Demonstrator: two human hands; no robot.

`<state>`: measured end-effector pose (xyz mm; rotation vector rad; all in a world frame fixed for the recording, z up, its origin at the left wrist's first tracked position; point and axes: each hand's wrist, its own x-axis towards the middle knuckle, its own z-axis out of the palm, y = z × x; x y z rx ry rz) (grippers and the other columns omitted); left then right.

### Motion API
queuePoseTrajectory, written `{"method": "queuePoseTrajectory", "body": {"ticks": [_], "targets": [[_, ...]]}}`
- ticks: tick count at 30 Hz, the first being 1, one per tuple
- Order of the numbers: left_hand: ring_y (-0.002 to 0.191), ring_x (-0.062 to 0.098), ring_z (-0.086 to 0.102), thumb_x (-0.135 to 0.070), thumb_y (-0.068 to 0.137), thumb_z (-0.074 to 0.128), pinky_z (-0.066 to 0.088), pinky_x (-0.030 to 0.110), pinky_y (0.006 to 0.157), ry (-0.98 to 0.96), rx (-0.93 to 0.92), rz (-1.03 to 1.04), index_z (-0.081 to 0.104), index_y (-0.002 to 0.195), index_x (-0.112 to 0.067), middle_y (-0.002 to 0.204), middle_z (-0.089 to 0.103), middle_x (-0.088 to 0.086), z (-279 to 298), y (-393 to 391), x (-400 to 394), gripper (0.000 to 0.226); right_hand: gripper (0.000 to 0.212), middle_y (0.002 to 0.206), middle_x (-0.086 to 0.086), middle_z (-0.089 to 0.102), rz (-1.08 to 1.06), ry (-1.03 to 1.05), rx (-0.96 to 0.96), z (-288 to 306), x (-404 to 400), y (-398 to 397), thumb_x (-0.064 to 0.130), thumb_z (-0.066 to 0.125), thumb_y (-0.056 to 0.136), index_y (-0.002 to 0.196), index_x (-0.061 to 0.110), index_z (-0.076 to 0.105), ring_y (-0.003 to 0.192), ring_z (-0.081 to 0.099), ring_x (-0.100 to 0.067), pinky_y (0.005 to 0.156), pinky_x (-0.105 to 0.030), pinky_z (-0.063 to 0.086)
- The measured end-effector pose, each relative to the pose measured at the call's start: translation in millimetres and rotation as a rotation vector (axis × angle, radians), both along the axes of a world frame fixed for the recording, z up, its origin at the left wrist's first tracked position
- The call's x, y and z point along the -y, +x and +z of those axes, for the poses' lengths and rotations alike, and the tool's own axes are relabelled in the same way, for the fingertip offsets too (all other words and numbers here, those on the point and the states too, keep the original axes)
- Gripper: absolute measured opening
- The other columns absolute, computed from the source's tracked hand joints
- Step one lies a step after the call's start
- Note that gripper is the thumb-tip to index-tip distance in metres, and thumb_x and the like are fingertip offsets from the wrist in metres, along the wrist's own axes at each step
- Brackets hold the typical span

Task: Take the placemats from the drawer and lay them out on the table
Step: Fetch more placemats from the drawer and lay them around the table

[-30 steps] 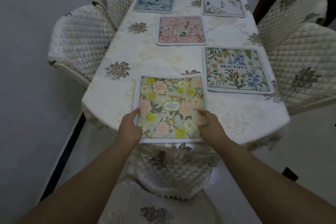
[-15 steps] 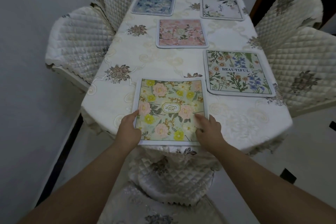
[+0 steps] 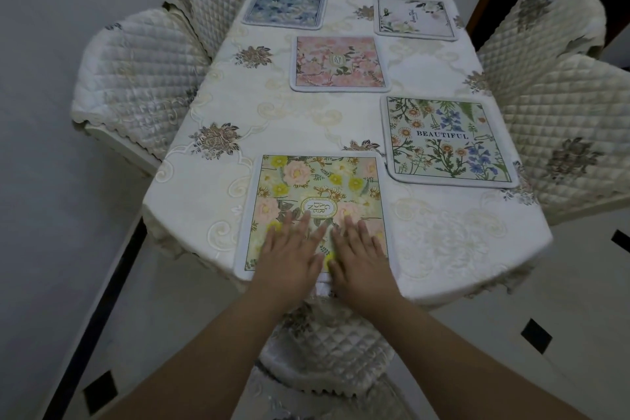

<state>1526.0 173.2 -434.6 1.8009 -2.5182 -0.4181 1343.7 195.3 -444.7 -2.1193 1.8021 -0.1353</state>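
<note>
A yellow and pink floral placemat [image 3: 317, 187] marked GARDEN lies flat at the near edge of the table [image 3: 453, 235]. My left hand [image 3: 289, 252] and my right hand [image 3: 359, 252] rest palm down side by side on its near half, fingers spread, holding nothing. Further back lie a green BEAUTIFUL placemat [image 3: 446, 140] on the right, a pink placemat [image 3: 339, 63] in the middle, a blue placemat [image 3: 284, 7] at the far left and a white flowered placemat [image 3: 414, 18] at the far right.
A cream embroidered tablecloth covers the table. Quilted chairs stand on the left [image 3: 136, 75], on the right [image 3: 562, 119] and right below my arms [image 3: 327, 355]. A grey wall runs along the left.
Both hands let go of the GARDEN placemat's near corners and slid inward onto its surface, flat and close together. The placemat lies still.
</note>
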Motion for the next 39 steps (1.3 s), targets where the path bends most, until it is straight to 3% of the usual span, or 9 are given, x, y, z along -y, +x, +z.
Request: {"method": "queuePoseTrajectory", "body": {"ticks": [4, 8, 15, 22, 26, 29, 34, 36, 39], "targets": [[0.151, 0.018, -0.026, -0.062, 0.101, 0.005, -0.006, 0.051, 0.123, -0.026, 0.087, -0.016, -0.014, 0.154, -0.049, 0.166, -0.016, -0.012, -16, 4, -10, 0.058, 0.065, 0.165, 0.008, -0.02, -0.038, -0.002, -0.062, -9, -11, -13, 0.058, 0.011, 0.104, 0.159, 0.031, -0.011, 0.15, -0.025, -0.012, 0.124, -0.039, -0.007], [0.151, 0.016, -0.026, -0.064, 0.1, 0.005, -0.008, 0.045, 0.123, -0.015, 0.081, 0.081, -0.013, 0.156, -0.044, 0.166, -0.016, -0.01, -21, 42, -9, 0.062, 0.069, 0.162, 0.007, -0.028, -0.083, 0.048, -0.08, -7, -19, -48, 0.06, 0.006, 0.103, 0.156, 0.026, -0.021, 0.147, -0.031, -0.008, 0.125, -0.038, -0.004], [0.151, 0.019, -0.024, -0.07, 0.097, 0.008, -0.007, 0.041, 0.125, 0.057, 0.004, 0.18, -0.013, 0.159, -0.018, 0.166, -0.02, 0.003, -3, 25, 31, 0.084, 0.069, 0.167, -0.005, 0.016, -0.124, -0.104, 0.027, 17, 29, -47, 0.052, 0.018, 0.103, 0.159, 0.014, 0.022, 0.154, 0.009, -0.017, 0.123, -0.027, 0.001], [0.154, 0.028, -0.014, -0.058, 0.102, 0.011, -0.004, 0.052, 0.123, 0.053, -0.021, 0.137, -0.001, 0.159, -0.039, 0.169, -0.01, 0.0, 3, -32, 137, 0.062, 0.067, 0.168, -0.011, 0.001, -0.079, -0.005, 0.068, 14, 162, -7, 0.046, 0.023, 0.106, 0.16, 0.008, 0.011, 0.155, -0.005, -0.024, 0.125, -0.038, 0.0], [0.152, 0.028, -0.02, -0.077, 0.091, 0.005, -0.015, 0.053, 0.119, 0.032, 0.059, 0.243, -0.006, 0.158, -0.041, 0.168, -0.014, -0.003, -17, -10, 151, 0.077, 0.077, 0.168, -0.003, -0.009, -0.14, -0.012, -0.086, -12, 175, -26, 0.061, 0.009, 0.1, 0.16, 0.014, -0.004, 0.154, -0.011, -0.02, 0.125, -0.04, -0.003], [0.154, 0.024, -0.014, -0.085, 0.086, 0.007, -0.009, 0.048, 0.122, -0.017, 0.036, 0.432, -0.003, 0.161, -0.023, 0.169, -0.009, 0.002, -24, 9, 141, 0.098, 0.083, 0.168, -0.007, -0.006, -0.278, -0.057, -0.076, -19, 162, -39, 0.065, 0.006, 0.098, 0.159, 0.011, -0.005, 0.155, -0.007, -0.021, 0.125, -0.039, 0.0], [0.155, 0.025, -0.007, -0.074, 0.092, 0.033, 0.002, 0.045, 0.125, 0.149, -0.039, 0.466, -0.004, 0.16, -0.006, 0.168, -0.007, 0.013, -10, 38, 141, 0.103, 0.079, 0.168, -0.015, 0.003, -0.252, 0.067, -0.017, 2, 161, -44, 0.052, 0.03, 0.102, 0.159, 0.003, 0.005, 0.155, 0.002, -0.027, 0.125, -0.039, 0.006], [0.155, 0.028, -0.004, -0.065, 0.094, 0.046, 0.007, 0.045, 0.125, 0.21, -0.063, 0.428, -0.004, 0.16, -0.008, 0.168, -0.007, 0.013, 13, 43, 138, 0.1, 0.074, 0.167, -0.011, 0.014, -0.275, 0.077, 0.082, 25, 147, -39, 0.047, 0.041, 0.101, 0.159, 0.007, 0.017, 0.153, 0.014, -0.026, 0.123, -0.041, 0.018], [0.154, 0.024, 0.011, -0.055, 0.097, 0.05, 0.019, 0.044, 0.123, 0.135, -0.096, 0.301, 0.004, 0.161, -0.015, 0.169, 0.004, 0.005, 58, 41, 115, 0.089, 0.067, 0.162, -0.002, 0.032, -0.29, 0.077, 0.196, 64, 108, -30, 0.046, 0.051, 0.098, 0.156, 0.02, 0.03, 0.146, 0.033, -0.023, 0.116, -0.043, 0.033]]}}
